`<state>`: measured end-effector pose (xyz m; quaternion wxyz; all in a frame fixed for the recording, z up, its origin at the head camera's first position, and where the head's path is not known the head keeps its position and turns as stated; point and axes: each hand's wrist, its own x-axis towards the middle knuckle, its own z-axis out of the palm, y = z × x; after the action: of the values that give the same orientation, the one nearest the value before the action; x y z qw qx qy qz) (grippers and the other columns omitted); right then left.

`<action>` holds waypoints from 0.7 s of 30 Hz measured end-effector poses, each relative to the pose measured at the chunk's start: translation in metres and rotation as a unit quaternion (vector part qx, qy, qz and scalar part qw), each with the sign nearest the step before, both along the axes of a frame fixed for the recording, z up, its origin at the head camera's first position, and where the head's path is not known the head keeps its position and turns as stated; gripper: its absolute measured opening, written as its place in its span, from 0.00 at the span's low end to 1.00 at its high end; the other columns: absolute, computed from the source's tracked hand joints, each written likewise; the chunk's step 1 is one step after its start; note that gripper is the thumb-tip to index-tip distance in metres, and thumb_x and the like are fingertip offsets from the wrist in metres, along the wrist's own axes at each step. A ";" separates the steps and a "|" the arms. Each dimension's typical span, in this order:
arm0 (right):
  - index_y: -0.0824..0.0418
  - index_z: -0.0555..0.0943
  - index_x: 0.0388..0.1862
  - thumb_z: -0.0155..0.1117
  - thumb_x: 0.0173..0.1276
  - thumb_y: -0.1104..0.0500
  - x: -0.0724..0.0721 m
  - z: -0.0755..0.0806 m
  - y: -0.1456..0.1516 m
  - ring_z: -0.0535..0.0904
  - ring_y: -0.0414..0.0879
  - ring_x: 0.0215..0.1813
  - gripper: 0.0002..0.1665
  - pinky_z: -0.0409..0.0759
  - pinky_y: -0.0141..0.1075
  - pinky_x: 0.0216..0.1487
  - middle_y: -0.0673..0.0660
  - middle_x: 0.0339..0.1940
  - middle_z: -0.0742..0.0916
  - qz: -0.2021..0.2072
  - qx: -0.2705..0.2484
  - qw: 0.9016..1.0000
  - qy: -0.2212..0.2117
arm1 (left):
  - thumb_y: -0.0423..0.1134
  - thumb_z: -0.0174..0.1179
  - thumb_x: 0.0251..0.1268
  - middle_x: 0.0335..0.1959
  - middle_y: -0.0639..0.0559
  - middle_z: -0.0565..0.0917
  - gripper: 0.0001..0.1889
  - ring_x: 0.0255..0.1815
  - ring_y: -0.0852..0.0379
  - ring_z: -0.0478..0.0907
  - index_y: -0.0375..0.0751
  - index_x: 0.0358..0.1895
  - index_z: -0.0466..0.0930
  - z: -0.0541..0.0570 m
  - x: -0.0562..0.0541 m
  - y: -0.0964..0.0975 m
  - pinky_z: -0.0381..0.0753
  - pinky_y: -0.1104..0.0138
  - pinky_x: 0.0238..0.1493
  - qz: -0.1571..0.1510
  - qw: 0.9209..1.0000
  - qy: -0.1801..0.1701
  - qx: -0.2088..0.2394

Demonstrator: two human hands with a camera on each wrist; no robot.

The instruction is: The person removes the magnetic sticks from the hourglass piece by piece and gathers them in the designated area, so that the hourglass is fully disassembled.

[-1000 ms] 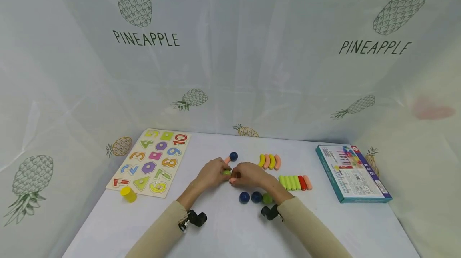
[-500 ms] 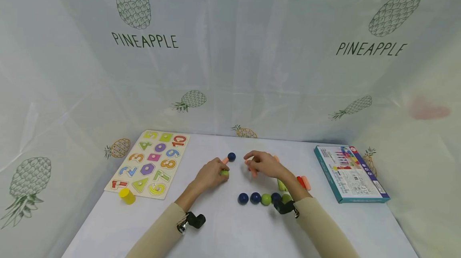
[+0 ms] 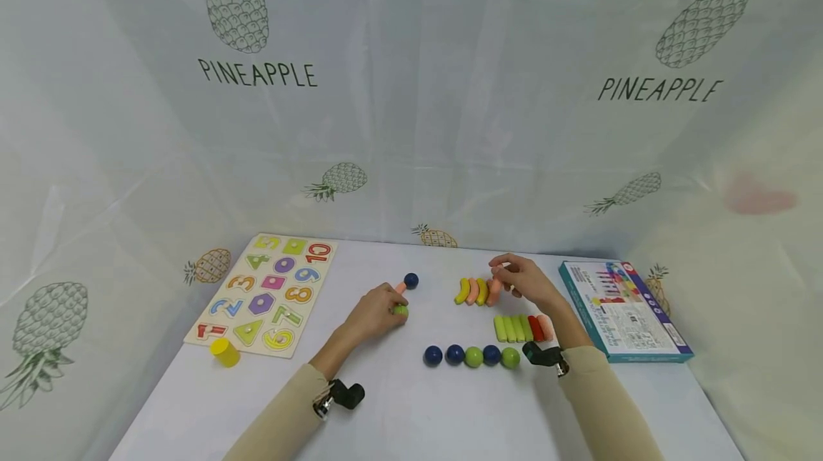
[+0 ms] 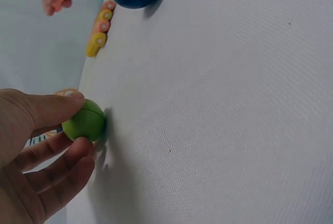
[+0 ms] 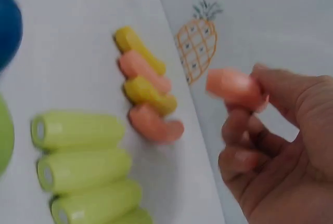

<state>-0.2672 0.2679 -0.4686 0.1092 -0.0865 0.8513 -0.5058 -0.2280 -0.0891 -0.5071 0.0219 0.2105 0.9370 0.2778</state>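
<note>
My left hand (image 3: 371,315) stays low over the table, its thumb and fingers pinching a green ball (image 4: 86,121). Just beyond it lie an orange peg (image 3: 401,288) and a dark blue ball (image 3: 411,280), end to end; whether they are joined I cannot tell. Raised at the right, my right hand (image 3: 529,281) pinches a curved orange piece (image 5: 234,87) between thumb and fingertips. Below that hand is a row of curved pieces, among them a yellow one (image 5: 148,95) and an orange one (image 5: 153,124).
Green sticks (image 3: 510,329), a red stick (image 3: 536,328) and an orange one (image 3: 545,326) lie side by side. Nearer is a row of blue balls (image 3: 454,354) and green balls (image 3: 474,357). A number board (image 3: 263,296) and yellow cylinder (image 3: 225,352) are left; a box (image 3: 626,311) is right.
My right hand has moved away from beside the left hand, rightward to above the curved pieces, carrying the curved orange piece. My left hand has kept its place on the green ball.
</note>
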 end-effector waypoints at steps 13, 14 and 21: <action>0.63 0.73 0.66 0.57 0.76 0.60 -0.006 -0.024 0.019 0.76 0.52 0.38 0.22 0.78 0.40 0.35 0.64 0.47 0.82 -0.016 0.156 0.987 -0.040 | 0.30 0.73 0.54 0.48 0.47 0.84 0.20 0.41 0.57 0.77 0.39 0.52 0.87 0.002 0.003 -0.003 0.80 0.62 0.45 -0.029 0.999 -0.014 0.013; 0.63 0.73 0.66 0.58 0.75 0.60 -0.007 -0.025 0.019 0.77 0.51 0.38 0.22 0.79 0.40 0.36 0.64 0.48 0.82 -0.020 0.162 0.986 -0.043 | 0.28 0.71 0.54 0.48 0.47 0.84 0.20 0.42 0.56 0.78 0.39 0.53 0.87 0.002 0.003 -0.003 0.80 0.61 0.46 -0.034 0.999 -0.014 0.013; 0.65 0.76 0.62 0.64 0.70 0.57 -0.012 -0.028 0.017 0.79 0.53 0.43 0.24 0.80 0.42 0.42 0.67 0.52 0.83 -0.036 0.199 0.979 -0.020 | 0.23 0.60 0.59 0.50 0.50 0.87 0.19 0.54 0.48 0.82 0.44 0.51 0.88 0.004 -0.003 -0.006 0.80 0.54 0.56 -0.023 0.999 0.020 -0.015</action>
<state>-0.2788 0.2845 -0.4962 0.1230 -0.0217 0.9350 -0.3318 -0.2308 -0.0952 -0.5036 0.0124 0.2375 0.9362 0.2588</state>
